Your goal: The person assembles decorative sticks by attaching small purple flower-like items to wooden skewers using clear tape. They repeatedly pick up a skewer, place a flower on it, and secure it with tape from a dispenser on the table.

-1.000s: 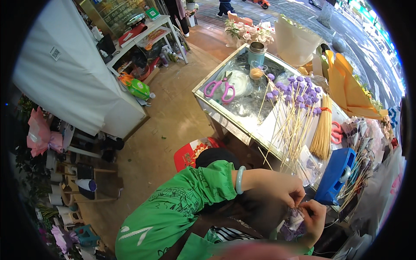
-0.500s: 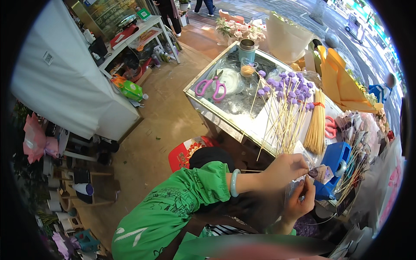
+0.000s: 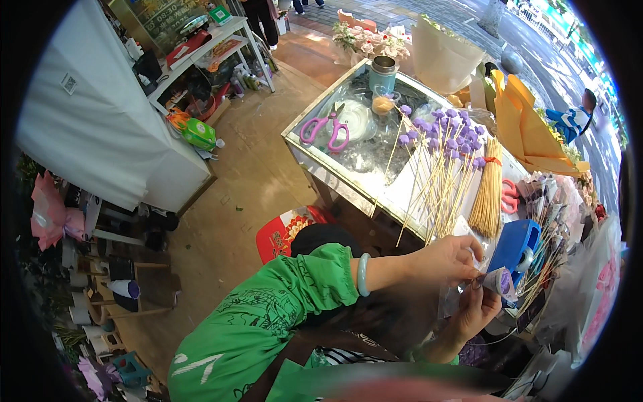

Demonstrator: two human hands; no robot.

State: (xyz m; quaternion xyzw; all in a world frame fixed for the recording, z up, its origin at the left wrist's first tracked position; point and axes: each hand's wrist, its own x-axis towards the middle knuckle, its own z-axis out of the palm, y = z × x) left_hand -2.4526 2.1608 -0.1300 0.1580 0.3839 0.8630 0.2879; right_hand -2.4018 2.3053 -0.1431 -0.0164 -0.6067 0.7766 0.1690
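Close together, in front of the table's near right corner, my two hands work on a small paper cone [image 3: 502, 283] with purple showing at its wide end. My left hand [image 3: 445, 260], a pale bangle at its wrist, pinches the cone's narrow end from above. From below, my right hand [image 3: 474, 313] grips the same end between thumb and fingers. What lies inside the cone is mostly hidden. Just beyond it stands a blue tape dispenser [image 3: 516, 249]. Thin sticks with purple heads [image 3: 450, 137] lie fanned on the table, beside a tied bundle of bare sticks [image 3: 487, 201].
On the glass-topped table [image 3: 395, 161] are purple-handled scissors [image 3: 328, 132], a metal-rimmed flask [image 3: 383, 75] and red-handled scissors [image 3: 510, 195]. Wrapped sticks [image 3: 546, 234] crowd the right side. An orange paper bouquet [image 3: 526, 127] stands behind. A red stool [image 3: 278, 236] is below.
The paper cone has turned so that its wide end faces me more, and the right hand has moved slightly right. A passer-by at the far right has moved left in view.
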